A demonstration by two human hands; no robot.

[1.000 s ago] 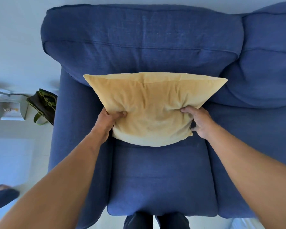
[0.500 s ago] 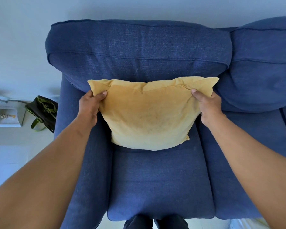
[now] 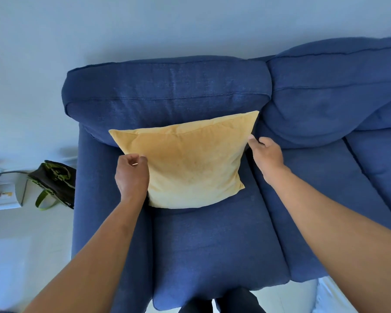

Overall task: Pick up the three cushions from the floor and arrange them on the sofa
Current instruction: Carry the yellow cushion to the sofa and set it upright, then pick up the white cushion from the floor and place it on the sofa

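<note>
A yellow cushion stands on the seat of the blue sofa, leaning back against the left back pillow. My left hand is in front of the cushion's left edge, fingers curled into a loose fist with nothing visible in them. On the other side, my right hand hovers at the cushion's right edge, fingers slightly apart, fingertips just touching or very close to the fabric. No other cushions are in sight.
The sofa's left armrest borders the seat. A dark bag with green straps lies on the pale floor left of the sofa, next to a small white tray. My legs show at the seat's front edge.
Both hands have let go of the cushion's upper corners and drawn back and down. The cushion now leans on its own, tilted with its right corner higher. The camera has pulled back.
</note>
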